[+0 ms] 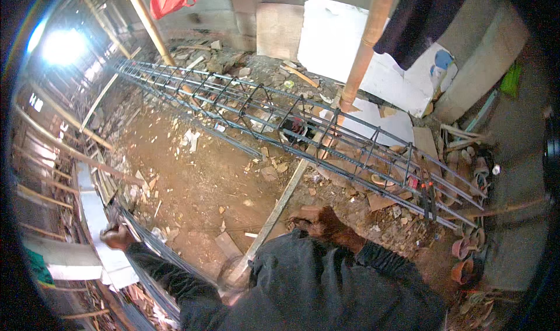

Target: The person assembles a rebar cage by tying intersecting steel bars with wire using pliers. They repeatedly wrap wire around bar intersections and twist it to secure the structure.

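My left hand is out to the left, its fingers curled closed beside a bundle of dark steel bars. What it holds, if anything, I cannot make out. Close in front of my body, my right hand is bent inward with its fingers curled together; their contents are too dark to name. Beyond both hands a long rebar cage of ribbed bars and square stirrups runs from far left to near right, with neither hand touching it. A wooden batten passes under the cage toward me.
A bamboo pole stands behind the cage, with dark cloth hanging beside it. White panels lean on the back wall. Rubble and scraps litter the dirt floor. Sandals lie at the right; a red bag hangs far back.
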`<state>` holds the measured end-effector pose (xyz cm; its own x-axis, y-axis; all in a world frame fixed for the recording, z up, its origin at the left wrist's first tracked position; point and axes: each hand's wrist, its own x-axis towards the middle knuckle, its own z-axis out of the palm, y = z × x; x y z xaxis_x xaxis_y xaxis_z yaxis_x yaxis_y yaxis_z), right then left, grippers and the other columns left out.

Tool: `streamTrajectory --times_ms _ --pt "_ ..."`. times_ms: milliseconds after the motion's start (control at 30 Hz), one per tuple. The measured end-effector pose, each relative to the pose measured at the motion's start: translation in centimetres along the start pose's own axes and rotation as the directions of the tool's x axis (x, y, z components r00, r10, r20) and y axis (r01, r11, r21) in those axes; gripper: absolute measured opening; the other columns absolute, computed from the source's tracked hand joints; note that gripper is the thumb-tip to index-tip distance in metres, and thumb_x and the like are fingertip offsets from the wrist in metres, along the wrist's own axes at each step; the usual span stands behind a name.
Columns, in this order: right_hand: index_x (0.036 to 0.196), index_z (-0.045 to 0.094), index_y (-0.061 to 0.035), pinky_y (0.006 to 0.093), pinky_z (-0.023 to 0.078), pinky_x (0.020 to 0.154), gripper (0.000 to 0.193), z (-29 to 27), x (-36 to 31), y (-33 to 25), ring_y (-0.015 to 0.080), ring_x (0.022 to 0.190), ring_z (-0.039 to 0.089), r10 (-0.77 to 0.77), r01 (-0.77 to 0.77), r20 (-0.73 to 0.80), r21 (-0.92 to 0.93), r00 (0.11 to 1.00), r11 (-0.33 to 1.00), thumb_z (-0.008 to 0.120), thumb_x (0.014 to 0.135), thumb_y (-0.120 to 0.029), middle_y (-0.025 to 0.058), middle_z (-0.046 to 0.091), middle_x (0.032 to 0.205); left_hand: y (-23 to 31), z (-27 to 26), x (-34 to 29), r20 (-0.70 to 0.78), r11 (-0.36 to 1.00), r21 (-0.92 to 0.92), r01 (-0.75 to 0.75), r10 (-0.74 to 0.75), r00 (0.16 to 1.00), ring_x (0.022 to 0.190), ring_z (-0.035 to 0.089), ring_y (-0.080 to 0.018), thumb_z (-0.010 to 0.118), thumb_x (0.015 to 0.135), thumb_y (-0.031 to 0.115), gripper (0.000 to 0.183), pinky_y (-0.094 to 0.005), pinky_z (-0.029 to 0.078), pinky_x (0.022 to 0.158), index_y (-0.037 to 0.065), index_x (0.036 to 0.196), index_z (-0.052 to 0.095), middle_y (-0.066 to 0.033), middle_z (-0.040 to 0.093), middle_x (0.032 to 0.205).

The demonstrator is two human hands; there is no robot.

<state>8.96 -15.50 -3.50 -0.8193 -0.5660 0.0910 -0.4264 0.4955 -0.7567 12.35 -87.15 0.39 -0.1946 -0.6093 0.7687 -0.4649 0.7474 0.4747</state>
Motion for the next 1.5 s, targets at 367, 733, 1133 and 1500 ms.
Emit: streamTrajectory --times_ms 367,733,1133,1500 --pt "0.087 0.072 -0.0166 0.0438 0.047 0.081 0.020 -0.2 5.1 -3.8 0.0248 0.085 0.064 -0.460 0.419 -0.031 -0.358 0.888 0.834 0.079 0.081 -0.034 0.0018 0.064 0.086 2.6 0.3 -5.5 0.399 0.794 -0.592 0.141 0.136 0.907 0.071 0.055 -0.0216 0.067 0.106 0.029 0.032 -0.0390 0.048 0.065 0.001 0.117 0.057 -0.0078 0.059 0.090" --pt "0.090 0.075 -0.0176 0.0433 0.048 0.091 0.017 3.7 7.1 -7.6 0.0213 0.088 0.068 -0.607 0.604 0.125 -0.374 0.785 0.704 0.073 0.082 -0.033 -0.0003 0.070 0.089 36.1 -4.2 -26.2 0.859 0.161 0.132 0.978 0.475 -0.194 0.086 0.072 -0.0236 0.059 0.115 0.034 0.026 -0.0396 0.065 0.077 0.008 0.116 0.063 -0.0070 0.068 0.098" --pt "0.095 0.074 -0.0174 0.0525 0.052 0.099 0.020 5.6 4.4 -6.1 0.0270 0.082 0.069 -0.417 0.446 0.164 -0.247 0.894 0.860 0.075 0.083 -0.033 0.0015 0.070 0.087 36.1 -4.6 -29.0 0.642 0.408 0.535 0.740 0.372 -0.670 0.072 0.053 -0.0096 0.063 0.113 0.035 0.023 -0.0267 0.045 0.064 0.013 0.109 0.070 0.0046 0.063 0.086" --pt "0.104 0.072 -0.0135 0.0430 0.054 0.088 0.019 5.6 1.0 -8.6 0.0286 0.090 0.069 -0.524 0.517 -0.032 -0.123 0.851 0.847 0.078 0.090 -0.025 0.0077 0.071 0.095 36.3 -9.3 -28.3 0.744 0.529 0.270 0.804 0.416 -0.523 0.065 0.048 -0.0063 0.074 0.106 0.034 0.025 -0.0260 0.037 0.055 0.009 0.111 0.076 0.0060 0.062 0.080"
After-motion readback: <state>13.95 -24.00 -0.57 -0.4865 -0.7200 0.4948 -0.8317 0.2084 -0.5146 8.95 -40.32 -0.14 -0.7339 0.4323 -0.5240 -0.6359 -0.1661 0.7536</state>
